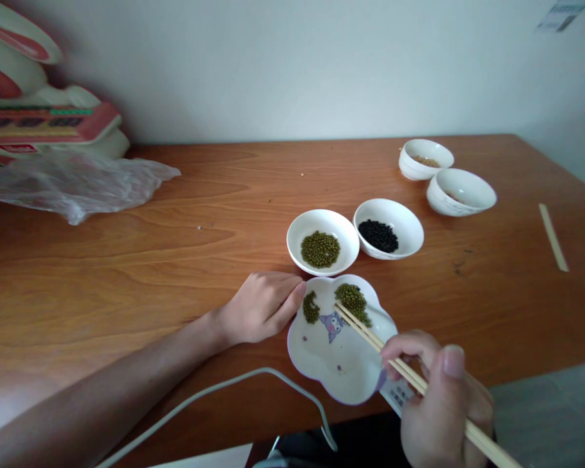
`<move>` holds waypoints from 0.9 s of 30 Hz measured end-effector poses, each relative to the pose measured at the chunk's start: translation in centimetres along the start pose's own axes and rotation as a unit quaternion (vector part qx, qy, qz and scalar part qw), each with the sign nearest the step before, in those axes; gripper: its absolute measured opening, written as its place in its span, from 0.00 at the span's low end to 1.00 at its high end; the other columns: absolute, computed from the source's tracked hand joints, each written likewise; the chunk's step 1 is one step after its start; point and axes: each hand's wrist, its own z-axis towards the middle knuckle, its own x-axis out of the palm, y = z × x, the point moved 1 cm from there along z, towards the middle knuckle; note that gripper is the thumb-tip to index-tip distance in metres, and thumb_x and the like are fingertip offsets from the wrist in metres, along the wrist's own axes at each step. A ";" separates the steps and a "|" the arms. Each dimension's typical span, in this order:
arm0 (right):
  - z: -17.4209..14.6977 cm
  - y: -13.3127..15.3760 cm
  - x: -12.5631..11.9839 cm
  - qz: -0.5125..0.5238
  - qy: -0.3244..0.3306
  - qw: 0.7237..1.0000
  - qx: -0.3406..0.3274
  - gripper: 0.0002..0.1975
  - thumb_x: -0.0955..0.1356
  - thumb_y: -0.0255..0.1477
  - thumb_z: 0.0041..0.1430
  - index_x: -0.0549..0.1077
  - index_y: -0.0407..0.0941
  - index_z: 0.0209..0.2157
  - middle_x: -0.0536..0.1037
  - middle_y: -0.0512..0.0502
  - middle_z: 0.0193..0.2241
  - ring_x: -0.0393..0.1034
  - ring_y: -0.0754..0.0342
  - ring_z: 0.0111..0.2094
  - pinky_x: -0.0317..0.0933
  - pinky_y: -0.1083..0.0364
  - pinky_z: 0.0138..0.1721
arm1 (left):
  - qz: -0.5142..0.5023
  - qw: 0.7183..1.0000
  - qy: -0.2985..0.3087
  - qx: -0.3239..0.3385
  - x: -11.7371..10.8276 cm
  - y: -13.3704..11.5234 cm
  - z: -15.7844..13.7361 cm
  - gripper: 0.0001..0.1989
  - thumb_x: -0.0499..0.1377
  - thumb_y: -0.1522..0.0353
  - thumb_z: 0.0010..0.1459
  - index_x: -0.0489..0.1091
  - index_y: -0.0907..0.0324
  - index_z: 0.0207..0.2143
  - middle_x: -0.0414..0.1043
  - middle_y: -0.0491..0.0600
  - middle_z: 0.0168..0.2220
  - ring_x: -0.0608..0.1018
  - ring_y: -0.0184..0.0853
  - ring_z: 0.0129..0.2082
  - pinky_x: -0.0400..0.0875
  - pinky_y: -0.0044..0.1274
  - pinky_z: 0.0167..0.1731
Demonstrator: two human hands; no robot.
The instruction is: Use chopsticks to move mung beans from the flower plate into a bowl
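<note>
My right hand (441, 396) holds a pair of wooden chopsticks (375, 341), whose tips are close together over a flower-shaped white plate (316, 357) with a purple rim. The tips lie at the left edge of a pile of green mung beans (353, 302). A smaller cluster of mung beans (311, 307) sits on the plate's left side. My left hand (266, 305) is closed at the plate's upper left rim, with its thumb and curled fingers against the edge. Just behind the plate stands a white bowl (297, 242) of mung beans, beside a bowl (412, 231) of black beans.
Two more white bowls, a farther one (409, 166) and a nearer one (468, 207), hold small light-coloured contents. A pale wooden strip (553, 237) lies at right. A plastic bag (92, 185) and a rabbit-shaped toy keyboard (43, 123) are at left. A white cable (214, 390) loops in front.
</note>
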 end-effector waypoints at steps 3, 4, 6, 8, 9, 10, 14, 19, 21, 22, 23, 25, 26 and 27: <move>0.3 -0.9 -0.4 0.001 -0.008 1.000 -0.028 0.37 0.55 0.53 0.74 0.77 0.45 0.23 0.74 0.47 0.19 0.68 0.56 0.20 0.57 0.57 0.20 | 0.002 1.000 0.004 -0.011 0.0 0.0 0.0 0.19 0.41 0.64 0.78 0.59 0.57 0.32 0.67 0.45 0.30 0.69 0.32 0.30 0.64 0.26 0.36; 0.5 -1.5 -0.6 0.003 -0.005 0.999 -0.045 0.37 0.54 0.52 0.74 0.77 0.45 0.23 0.75 0.46 0.20 0.69 0.56 0.20 0.58 0.58 0.19 | 0.003 1.000 0.005 -0.015 0.0 0.0 0.0 0.19 0.41 0.64 0.78 0.60 0.57 0.32 0.67 0.45 0.31 0.69 0.32 0.30 0.65 0.26 0.36; 0.8 -2.7 -1.3 0.008 0.022 0.994 -0.107 0.39 0.54 0.53 0.74 0.78 0.45 0.21 0.76 0.46 0.19 0.70 0.56 0.18 0.60 0.59 0.17 | 0.007 1.000 0.006 -0.017 0.0 -0.1 0.1 0.19 0.41 0.64 0.78 0.59 0.57 0.32 0.67 0.45 0.30 0.69 0.32 0.30 0.65 0.26 0.36; 1.1 -3.9 -2.0 0.026 0.023 0.992 -0.121 0.39 0.53 0.51 0.75 0.79 0.45 0.21 0.77 0.44 0.20 0.73 0.54 0.20 0.64 0.59 0.18 | 0.010 1.000 0.005 -0.014 -0.1 -0.1 0.1 0.20 0.41 0.64 0.78 0.59 0.57 0.32 0.67 0.45 0.30 0.69 0.32 0.30 0.65 0.26 0.36; 1.2 -4.3 -2.3 0.033 0.032 0.992 -0.120 0.39 0.53 0.50 0.75 0.79 0.45 0.22 0.78 0.43 0.21 0.75 0.53 0.22 0.66 0.59 0.20 | 0.011 1.000 0.004 -0.013 -0.1 -0.1 0.1 0.20 0.41 0.64 0.78 0.59 0.57 0.31 0.67 0.45 0.30 0.69 0.32 0.30 0.65 0.26 0.36; 1.2 -4.5 -2.5 0.039 0.033 0.992 -0.117 0.39 0.53 0.50 0.75 0.79 0.45 0.22 0.78 0.42 0.22 0.75 0.52 0.23 0.67 0.58 0.21 | 0.011 1.000 0.003 -0.012 -0.1 -0.2 0.1 0.20 0.41 0.64 0.78 0.60 0.57 0.31 0.67 0.45 0.30 0.69 0.32 0.30 0.65 0.26 0.35; 1.4 -4.3 -2.4 0.012 0.057 0.993 -0.102 0.43 0.50 0.54 0.73 0.78 0.44 0.20 0.76 0.42 0.19 0.72 0.53 0.20 0.64 0.58 0.18 | 0.009 1.000 -0.005 -0.004 -0.2 -0.2 0.1 0.19 0.42 0.64 0.77 0.60 0.57 0.31 0.67 0.45 0.29 0.68 0.32 0.29 0.64 0.26 0.34; 1.4 -3.9 -1.7 0.004 0.080 0.993 -0.084 0.43 0.49 0.56 0.72 0.78 0.44 0.23 0.75 0.44 0.19 0.70 0.53 0.20 0.62 0.58 0.17 | 0.006 1.000 -0.009 0.008 -0.1 -0.2 0.0 0.19 0.42 0.65 0.77 0.61 0.57 0.31 0.67 0.46 0.29 0.69 0.32 0.29 0.65 0.26 0.34; 1.2 -3.6 -1.5 0.013 0.087 0.993 -0.074 0.43 0.49 0.57 0.71 0.77 0.45 0.25 0.76 0.44 0.20 0.71 0.53 0.20 0.62 0.58 0.16 | 0.006 1.000 -0.009 0.010 -0.1 -0.2 0.0 0.19 0.42 0.65 0.77 0.62 0.57 0.32 0.68 0.46 0.30 0.69 0.33 0.30 0.66 0.26 0.35; 1.0 -3.4 -1.3 0.012 0.087 0.994 -0.066 0.42 0.49 0.58 0.71 0.77 0.45 0.25 0.76 0.44 0.20 0.71 0.53 0.20 0.61 0.58 0.16 | 0.006 1.000 -0.009 0.010 -0.1 -0.2 0.0 0.19 0.42 0.65 0.77 0.62 0.57 0.32 0.68 0.47 0.30 0.69 0.33 0.30 0.66 0.26 0.36; 0.9 -3.0 -1.2 0.011 0.081 0.995 -0.055 0.42 0.49 0.58 0.71 0.77 0.45 0.26 0.76 0.45 0.20 0.71 0.53 0.21 0.60 0.58 0.17 | 0.005 1.000 -0.007 0.008 0.0 -0.1 0.0 0.19 0.42 0.66 0.77 0.62 0.57 0.32 0.68 0.47 0.30 0.70 0.33 0.30 0.66 0.26 0.36; 0.6 -2.2 -0.9 0.009 0.061 0.998 -0.026 0.41 0.50 0.58 0.71 0.77 0.45 0.27 0.74 0.46 0.21 0.69 0.54 0.21 0.58 0.58 0.18 | 0.003 1.000 -0.005 0.006 0.0 -0.1 0.0 0.18 0.42 0.66 0.77 0.61 0.57 0.32 0.68 0.46 0.30 0.69 0.33 0.30 0.65 0.26 0.36; 0.4 -1.7 -0.7 0.011 0.055 0.998 -0.013 0.41 0.50 0.59 0.71 0.76 0.45 0.27 0.73 0.47 0.21 0.68 0.54 0.21 0.57 0.57 0.19 | 0.002 1.000 -0.004 0.005 0.0 -0.1 0.0 0.18 0.42 0.65 0.77 0.61 0.57 0.32 0.68 0.46 0.30 0.69 0.33 0.30 0.66 0.26 0.36; 0.3 -1.3 -0.6 0.011 0.050 0.999 -0.003 0.41 0.50 0.59 0.71 0.76 0.45 0.27 0.72 0.47 0.20 0.67 0.55 0.21 0.55 0.57 0.19 | 0.001 1.000 -0.002 0.005 0.0 0.0 0.0 0.18 0.42 0.65 0.77 0.61 0.57 0.33 0.68 0.46 0.30 0.70 0.33 0.30 0.66 0.26 0.36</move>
